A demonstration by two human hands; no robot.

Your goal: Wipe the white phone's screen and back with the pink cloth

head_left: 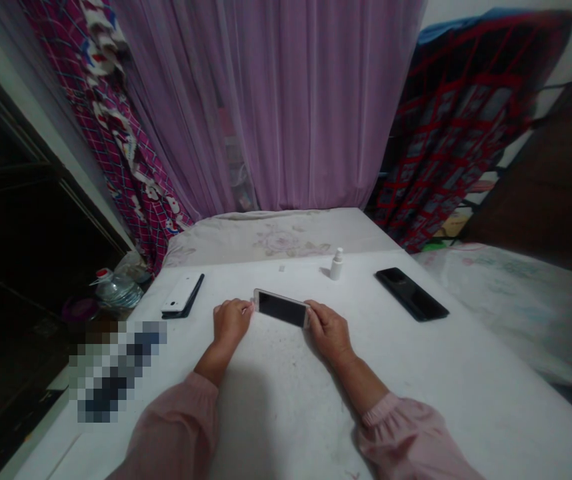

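Note:
A smartphone (282, 309) with a white frame and a dark screen is held sideways just above the white cloth. Its right end is gripped by my right hand (330, 332), thumb on the front edge. At the phone's left end, my left hand (231, 323) is closed in a pinch, fingertips at the short edge. Whether those fingertips grip the phone itself or some small pale thing beside it, I cannot tell. Beyond the phone lies a tiny pale piece (281, 269), too small to name. A small white spray bottle (336, 265) stands upright behind and to the right.
On the left, a white phone (179, 293) rests on a dark one. A black phone (411, 293) lies at right. A pixelated patch (121, 373) hides something at the front left. Past the left edge sits a plastic water jug (116, 290). Purple curtains (306, 100) hang behind.

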